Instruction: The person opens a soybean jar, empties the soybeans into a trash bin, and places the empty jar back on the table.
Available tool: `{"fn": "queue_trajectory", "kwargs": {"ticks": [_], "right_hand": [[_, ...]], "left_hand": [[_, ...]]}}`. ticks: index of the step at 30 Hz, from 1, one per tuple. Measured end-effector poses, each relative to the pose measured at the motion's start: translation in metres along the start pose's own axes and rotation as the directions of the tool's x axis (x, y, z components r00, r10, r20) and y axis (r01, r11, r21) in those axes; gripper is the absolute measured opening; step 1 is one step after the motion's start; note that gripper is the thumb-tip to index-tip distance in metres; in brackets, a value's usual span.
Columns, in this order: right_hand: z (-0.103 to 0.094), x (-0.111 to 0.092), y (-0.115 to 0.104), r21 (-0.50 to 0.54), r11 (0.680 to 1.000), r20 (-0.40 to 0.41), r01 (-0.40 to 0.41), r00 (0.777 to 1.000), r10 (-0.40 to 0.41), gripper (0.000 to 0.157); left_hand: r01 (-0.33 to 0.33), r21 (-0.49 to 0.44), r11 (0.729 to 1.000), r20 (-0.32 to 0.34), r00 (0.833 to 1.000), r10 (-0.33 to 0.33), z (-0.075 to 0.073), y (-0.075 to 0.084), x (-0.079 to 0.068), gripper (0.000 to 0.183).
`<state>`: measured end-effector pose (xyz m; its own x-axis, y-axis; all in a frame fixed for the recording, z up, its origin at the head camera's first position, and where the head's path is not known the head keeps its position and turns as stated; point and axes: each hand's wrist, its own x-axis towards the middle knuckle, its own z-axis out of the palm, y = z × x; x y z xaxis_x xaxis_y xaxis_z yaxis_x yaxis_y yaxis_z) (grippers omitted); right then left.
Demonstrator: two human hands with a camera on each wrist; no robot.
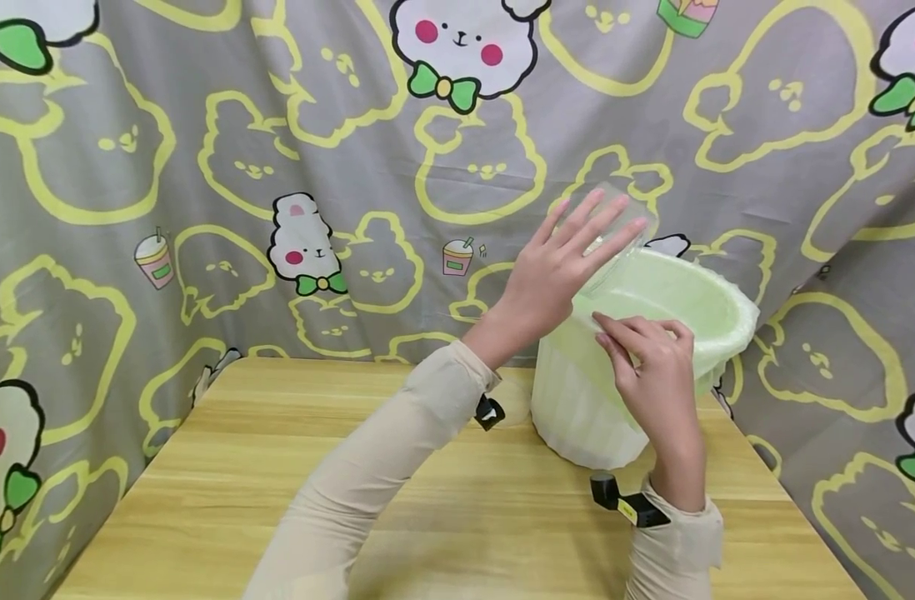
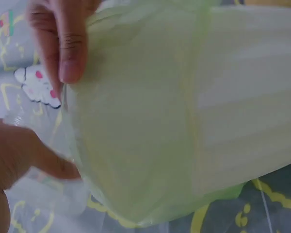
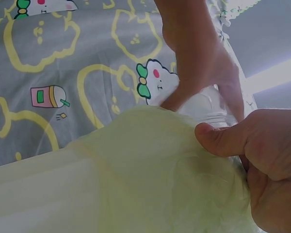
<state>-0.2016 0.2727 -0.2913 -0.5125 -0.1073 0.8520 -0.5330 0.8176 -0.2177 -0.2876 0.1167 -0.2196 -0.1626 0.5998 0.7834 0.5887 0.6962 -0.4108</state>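
Note:
A pale green bin liner (image 1: 656, 296) covers the rim of a white ribbed bin (image 1: 588, 417), which stands on the table. My right hand (image 1: 656, 367) pinches the liner at the near rim between thumb and fingers. Over the left side of the bin's mouth, my left hand (image 1: 562, 258) holds a tilted clear plastic container (image 1: 641, 221), its fingers spread along it with the back of the hand up. Ridges show on the clear container (image 3: 216, 118) in the right wrist view, between thumb and fingers. In the left wrist view, the left thumb (image 2: 56, 165) lies at the liner's edge.
The wooden table (image 1: 292, 467) extends left and in front of the bin. A grey curtain (image 1: 382, 183) with yellow outlines and cartoon figures hangs close behind the table and bin. Black cameras are strapped at both wrists.

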Motion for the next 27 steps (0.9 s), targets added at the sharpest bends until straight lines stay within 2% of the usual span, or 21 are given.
{"fn": "queue_trajectory", "kwargs": {"ticks": [5, 12, 14, 17, 20, 23, 25, 27], "right_hand": [[0.001, 0.0, 0.0, -0.006, 1.0, -0.007, 0.0, 1.0, 0.0, 0.024], [0.001, 0.0, -0.001, -0.007, 1.0, -0.006, 0.0, 1.0, 0.0, 0.024], [0.002, -0.001, -0.002, -0.007, 1.0, -0.006, 0.001, 1.0, -0.001, 0.024], [0.002, -0.001, -0.002, -0.006, 1.0, -0.007, -0.002, 1.0, 0.002, 0.025], [0.002, -0.001, -0.002, -0.004, 1.0, -0.007, -0.008, 1.0, 0.008, 0.025], [0.002, -0.001, -0.003, -0.004, 1.0, -0.008, -0.012, 1.0, 0.012, 0.026], [0.001, -0.001, -0.002, -0.004, 1.0, -0.009, -0.011, 1.0, 0.011, 0.026], [0.001, -0.001, -0.002, -0.003, 1.0, -0.009, -0.011, 1.0, 0.011, 0.026]], "left_hand": [[0.026, -0.051, 0.998, 0.029, 0.999, -0.024, 0.001, -0.004, -0.002, 0.075], [0.028, 0.01, 1.0, -0.022, 0.999, -0.028, -0.001, -0.008, -0.006, 0.072], [0.058, 0.008, 0.998, -0.042, 0.997, -0.058, -0.004, -0.011, -0.007, 0.072], [0.143, -0.031, 0.989, -0.054, 0.988, -0.144, -0.009, -0.018, -0.012, 0.071], [0.251, -0.105, 0.962, -0.059, 0.964, -0.258, -0.015, -0.029, -0.022, 0.082], [0.341, -0.224, 0.913, -0.095, 0.925, -0.369, -0.017, -0.043, -0.039, 0.104], [0.383, -0.319, 0.867, -0.113, 0.893, -0.436, -0.017, -0.052, -0.055, 0.111], [0.437, -0.419, 0.796, -0.078, 0.856, -0.511, -0.015, -0.06, -0.073, 0.116]]}}
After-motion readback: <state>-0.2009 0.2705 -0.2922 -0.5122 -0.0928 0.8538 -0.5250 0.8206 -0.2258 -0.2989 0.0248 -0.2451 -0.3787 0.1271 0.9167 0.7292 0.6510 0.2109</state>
